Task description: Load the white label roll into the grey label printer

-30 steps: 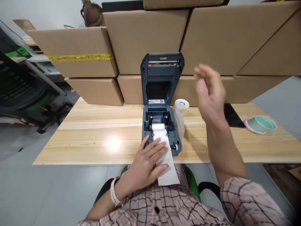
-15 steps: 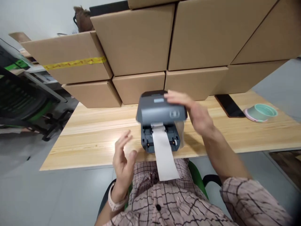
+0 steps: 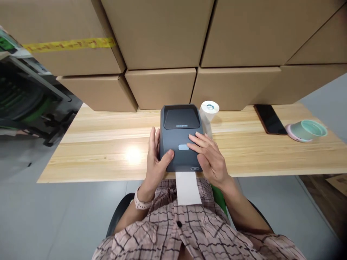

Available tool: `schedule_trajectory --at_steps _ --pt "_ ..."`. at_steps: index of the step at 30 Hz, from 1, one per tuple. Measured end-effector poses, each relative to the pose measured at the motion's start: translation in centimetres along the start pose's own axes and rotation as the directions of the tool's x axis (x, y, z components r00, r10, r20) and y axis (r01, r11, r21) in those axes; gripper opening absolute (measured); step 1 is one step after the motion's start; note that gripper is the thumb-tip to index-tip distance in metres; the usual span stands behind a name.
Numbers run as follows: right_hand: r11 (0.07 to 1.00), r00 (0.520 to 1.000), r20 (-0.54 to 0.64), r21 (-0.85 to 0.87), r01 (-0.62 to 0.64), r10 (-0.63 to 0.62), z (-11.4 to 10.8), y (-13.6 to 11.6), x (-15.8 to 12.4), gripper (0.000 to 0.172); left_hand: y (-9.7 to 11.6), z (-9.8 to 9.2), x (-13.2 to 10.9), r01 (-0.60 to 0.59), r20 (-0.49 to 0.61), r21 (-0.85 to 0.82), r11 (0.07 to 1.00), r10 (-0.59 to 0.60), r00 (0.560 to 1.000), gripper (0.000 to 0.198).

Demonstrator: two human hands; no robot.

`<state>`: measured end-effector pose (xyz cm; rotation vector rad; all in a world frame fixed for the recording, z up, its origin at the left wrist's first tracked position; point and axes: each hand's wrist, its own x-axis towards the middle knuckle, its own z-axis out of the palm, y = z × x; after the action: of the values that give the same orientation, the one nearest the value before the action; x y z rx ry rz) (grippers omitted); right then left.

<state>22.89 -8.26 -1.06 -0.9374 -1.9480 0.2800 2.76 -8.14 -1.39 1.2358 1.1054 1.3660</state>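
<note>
A dark grey label printer (image 3: 181,139) stands at the front of the wooden table with its lid down. From its front slot a strip of white label paper (image 3: 187,189) hangs over the table edge towards my lap. My left hand (image 3: 157,159) grips the printer's left side, thumb on top of the lid and fingers along the side wall. Across the right of the lid, by the light blue button, lies my right hand (image 3: 210,155) with its fingers stretched out. Behind the printer on the right stands a white label roll (image 3: 209,108), partly hidden by the printer.
Stacked cardboard boxes (image 3: 159,90) line the back of the wooden table (image 3: 89,144). On the right lie a black phone (image 3: 269,119) and a mint-green cup (image 3: 311,130) on a pink base. An office chair (image 3: 24,94) stands on the floor at the left.
The printer's lid, raised with my right hand on it, has come down over the inside. My left hand has moved from the air onto the printer's left side. The view has tilted down.
</note>
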Motion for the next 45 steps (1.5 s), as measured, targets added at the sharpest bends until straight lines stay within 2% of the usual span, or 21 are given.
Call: schedule_trajectory --at_steps 2,4,5,7,8,9,10,11,12,14,16,22,25,27,30,32,34,38,40,42,45 --pt "1.000 1.000 -0.013 0.003 -0.007 0.007 0.2 0.0 -0.2 0.037 0.0 0.0 -0.7 -0.020 -0.028 0.028 0.999 0.021 0.999 0.084" --pt "1.000 1.000 -0.015 0.007 -0.019 0.019 0.4 0.1 -0.3 0.038 -0.5 0.0 -2.3 -0.087 -0.176 0.089 0.992 0.102 0.979 0.072" --pt "1.000 1.000 -0.012 0.010 -0.023 0.023 0.5 0.1 -0.4 0.038 -0.9 -0.1 -3.3 -0.133 -0.279 0.124 0.983 0.163 0.946 0.061" --pt "1.000 1.000 -0.005 0.018 -0.018 0.018 0.5 0.2 -0.4 0.039 -1.8 -0.3 -5.7 -0.204 -0.482 0.131 0.970 0.242 0.842 0.015" --pt "1.000 1.000 -0.003 0.021 -0.010 0.010 0.6 0.2 -0.4 0.040 -2.2 -0.5 -6.7 -0.190 -0.468 0.068 0.979 0.200 0.861 0.019" --pt "1.000 1.000 -0.006 0.020 0.000 0.000 0.7 0.3 -0.4 0.042 -2.5 -0.6 -7.6 -0.068 -0.325 0.015 0.998 0.069 0.943 0.037" --pt "1.000 1.000 -0.014 0.014 0.009 -0.009 0.8 0.3 -0.4 0.043 -2.5 -0.7 -8.2 0.088 -0.152 -0.036 0.995 -0.092 0.984 0.048" --pt "1.000 1.000 -0.022 0.004 0.018 -0.018 0.9 0.4 -0.3 0.044 -2.4 -0.7 -8.5 0.266 0.040 -0.065 0.962 -0.264 0.964 0.054" --pt "1.000 0.999 -0.029 -0.008 0.024 -0.024 0.9 0.5 -0.3 0.044 -2.2 -0.6 -8.5 0.429 0.205 -0.070 0.901 -0.408 0.890 0.056" --pt "0.999 0.999 -0.030 -0.038 0.031 -0.033 1.0 0.5 -0.3 0.044 -1.5 -0.5 -8.2 0.618 0.393 -0.075 0.783 -0.546 0.740 0.051" --pt "0.996 0.999 -0.012 -0.082 0.045 -0.046 0.8 0.2 -0.2 0.043 -1.0 -0.4 -7.5 0.648 0.462 -0.065 0.759 -0.553 0.694 0.046" --pt "0.944 0.992 0.120 -0.322 0.067 -0.029 -0.7 -1.5 1.7 0.023 -1.8 -0.7 -6.6 0.468 0.428 0.070 0.881 -0.451 0.784 0.053" --pt "0.942 0.980 0.191 -0.317 0.110 -0.050 -1.0 -1.6 2.4 0.024 -2.2 -1.2 -6.7 0.435 0.430 0.129 0.891 -0.445 0.785 0.056" --pt "0.958 0.981 0.190 -0.269 0.097 -0.045 -1.0 -1.1 1.8 0.027 -1.9 -1.9 -6.7 0.372 0.396 0.162 0.914 -0.406 0.824 0.059" --pt "0.982 0.996 0.086 -0.190 -0.007 0.024 -0.7 -0.3 -0.4 0.053 -0.9 -3.6 -6.0 0.238 0.215 0.183 0.954 -0.275 0.937 0.062" --pt "0.990 0.997 0.009 -0.125 -0.068 0.070 -0.7 0.1 -1.7 0.076 0.0 -4.8 -4.6 0.167 0.038 0.187 0.968 -0.177 0.983 0.059" --pt "0.996 0.998 -0.017 -0.072 -0.056 0.055 -0.8 0.1 -1.9 0.088 0.9 -5.7 -2.2 0.113 -0.119 0.201 0.973 -0.090 0.989 0.054" --pt "0.993 0.994 -0.061 -0.080 0.082 -0.087 -1.2 0.1 1.1 0.087 1.3 -5.8 4.2 -0.039 -0.238 0.151 0.988 0.074 0.968 0.030" --pt "0.989 0.989 -0.101 -0.107 0.102 -0.113 -1.3 0.5 3.6 0.086 0.7 -5.2 6.9 -0.040 -0.200 0.113 0.993 0.062 0.978 0.018" --pt "0.984 0.983 -0.136 -0.144 0.105 -0.125 -1.4 1.1 6.3 0.085 -0.1 -4.6 8.7 0.006 -0.066 0.107 0.994 0.001 0.998 0.041" --pt "0.973 0.973 -0.182 -0.208 0.104 -0.142 -1.7 2.4 10.7 0.082 -1.2 -3.6 9.2 0.082 0.122 0.116 0.990 -0.096 0.988 0.082"
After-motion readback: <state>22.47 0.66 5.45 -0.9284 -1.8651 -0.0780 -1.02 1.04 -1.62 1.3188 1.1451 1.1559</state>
